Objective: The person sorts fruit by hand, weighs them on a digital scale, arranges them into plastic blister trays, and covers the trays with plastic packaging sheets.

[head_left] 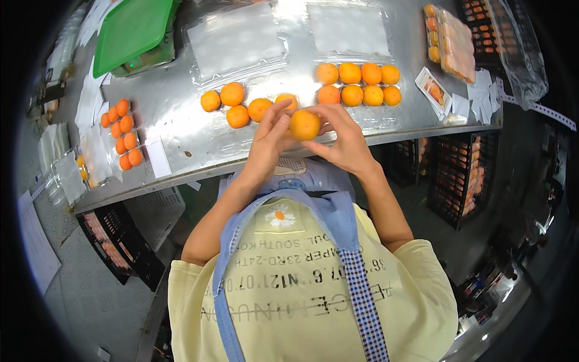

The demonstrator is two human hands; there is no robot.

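Between my two hands, over the table's front edge, is an orange fruit [305,125]. My right hand [342,137] has its fingers curved round the fruit's right side. My left hand [269,140] is at its left side, fingers bent, close to another orange [286,101] in the clear tray behind. That tray [241,78] holds several oranges in a staggered group, partly hidden by my left hand. Right of it, a second clear tray [381,120] carries two rows of oranges [352,95]. Both trays have their clear lids folded back.
A green lid [129,27] sits on a container at the back left. Smaller orange fruits [126,123] lie in a pack at left, beside papers [158,158]. Filled packs [456,45] and labels [433,92] are at right. Black crates [463,175] stand below the table.
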